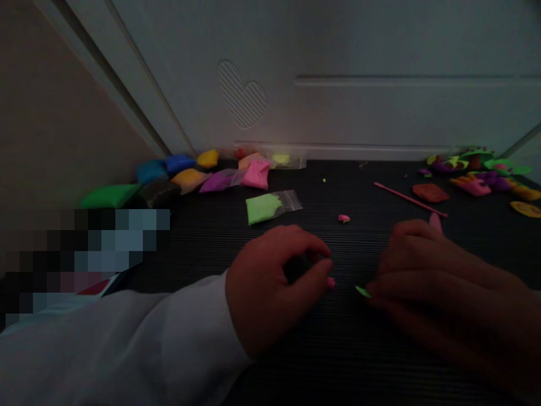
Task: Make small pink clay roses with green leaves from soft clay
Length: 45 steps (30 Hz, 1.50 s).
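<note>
Thumb and forefinger of my left hand [281, 290] are drawn together, with a small pink clay piece [332, 283] showing at the thumb's tip. The thumb partly covers that piece. To the right, my right hand [431, 282] is closed, pinching a thin light-green clay sliver [362, 291] at the fingertips. Behind its knuckles a flat pink tool end [435, 223] sticks up; whether the hand grips it is hidden. Beyond both hands, a small pink clay bud [344, 218] with a bit of green lies on the dark ridged tabletop [296, 372].
An opened bag of light-green clay [262, 208] lies ahead of my left hand. Several coloured clay packets [220, 180] line the back left. A pink stick [409, 199], a reddish-brown flat clay piece [430, 192] and finished clay shapes [475, 185] lie back right. A white panel [380, 118] bounds the back.
</note>
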### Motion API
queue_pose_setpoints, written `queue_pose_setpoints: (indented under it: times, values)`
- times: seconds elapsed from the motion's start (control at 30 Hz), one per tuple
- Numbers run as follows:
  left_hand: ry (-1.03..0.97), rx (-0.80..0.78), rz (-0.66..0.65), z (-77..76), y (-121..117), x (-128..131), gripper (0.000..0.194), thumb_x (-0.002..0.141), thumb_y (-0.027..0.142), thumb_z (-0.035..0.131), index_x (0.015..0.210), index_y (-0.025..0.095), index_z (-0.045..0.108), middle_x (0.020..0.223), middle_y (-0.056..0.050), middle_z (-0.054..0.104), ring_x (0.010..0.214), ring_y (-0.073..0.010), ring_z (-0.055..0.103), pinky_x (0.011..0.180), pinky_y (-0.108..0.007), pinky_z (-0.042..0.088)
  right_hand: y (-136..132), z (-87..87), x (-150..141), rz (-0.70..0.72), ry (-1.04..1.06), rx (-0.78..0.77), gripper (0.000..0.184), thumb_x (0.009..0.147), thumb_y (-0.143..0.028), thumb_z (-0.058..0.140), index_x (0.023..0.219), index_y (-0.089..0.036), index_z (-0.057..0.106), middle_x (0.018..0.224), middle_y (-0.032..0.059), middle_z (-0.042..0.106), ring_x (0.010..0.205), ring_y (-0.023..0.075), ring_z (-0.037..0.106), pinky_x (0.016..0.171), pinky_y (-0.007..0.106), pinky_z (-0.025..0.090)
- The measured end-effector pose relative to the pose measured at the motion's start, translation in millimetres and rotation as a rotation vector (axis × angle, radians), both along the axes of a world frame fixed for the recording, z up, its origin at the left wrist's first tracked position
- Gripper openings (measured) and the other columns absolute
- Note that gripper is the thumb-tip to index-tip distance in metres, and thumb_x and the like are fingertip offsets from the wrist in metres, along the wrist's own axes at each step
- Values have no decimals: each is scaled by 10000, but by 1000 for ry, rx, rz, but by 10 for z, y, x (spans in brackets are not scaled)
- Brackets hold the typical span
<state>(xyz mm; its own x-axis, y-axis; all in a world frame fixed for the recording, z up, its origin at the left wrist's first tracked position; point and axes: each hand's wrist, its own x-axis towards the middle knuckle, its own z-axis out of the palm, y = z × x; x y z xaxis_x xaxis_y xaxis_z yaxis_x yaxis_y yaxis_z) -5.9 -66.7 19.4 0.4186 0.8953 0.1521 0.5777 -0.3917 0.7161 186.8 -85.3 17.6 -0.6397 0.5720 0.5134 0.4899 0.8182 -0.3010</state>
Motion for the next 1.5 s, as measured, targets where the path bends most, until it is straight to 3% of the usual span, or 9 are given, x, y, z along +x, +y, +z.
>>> queue_pose_setpoints:
  times: [0.17,0.37,0.47,0.57,0.67,0.8,1.17,1.5]
  values:
    - [117,115,-87,-82,-28,11,149,657,166,520,768,162,619,747,-18,568,738,-147,476,686,-287,379,16,-9,-8,-3,6,-27,170,679,-91,547,833,-161,550,698,-2,589,648,98,529,657,282,399]
    - [61,66,-173,-80,-12,-3,161,649,105,523,747,176,630,753,-4,586,757,-130,495,710,-263,381,21,-19,-15,-33,22,-21,138,686,-99,541,805,-167,551,684,-5,586,649,101,531,674,286,404]
    - [-39,-93,-136,-43,20,-5,118,660,165,559,751,178,633,724,7,606,712,-116,523,658,-237,399,25,-20,-13,-78,25,-61,98,693,-124,539,776,-174,550,672,-4,578,647,104,528,630,266,413]
    - [-204,-361,-21,-10,39,4,128,675,257,570,762,185,630,681,12,625,625,-100,540,547,-206,400,23,-16,-8,-94,49,-92,86,699,-143,536,777,-176,546,661,-4,573,645,104,525,605,253,418]
    - [-428,-571,29,1,49,20,94,659,212,589,741,185,626,674,20,636,582,-72,546,510,-170,401,19,-13,-9,-75,65,-81,103,697,-132,532,787,-179,547,659,-8,577,640,101,532,614,255,421]
    - [-562,-688,22,-12,57,38,77,633,160,607,708,171,620,615,26,624,489,-40,514,453,-138,384,19,-17,-12,-41,51,-65,154,679,-104,540,813,-180,550,680,-8,586,645,102,538,641,271,413]
    - [-581,-738,-14,-23,38,61,111,614,206,639,706,160,596,648,26,623,489,-34,512,437,-126,376,21,-14,-21,-8,-2,-18,126,700,-117,520,808,-171,555,694,0,595,634,101,538,713,313,389]
    - [-515,-716,-25,-13,31,71,148,613,243,646,652,145,543,543,57,553,469,-24,474,419,-121,333,16,-21,-15,-8,-9,-27,119,714,-133,507,815,-178,551,693,-4,586,629,95,535,700,305,386]
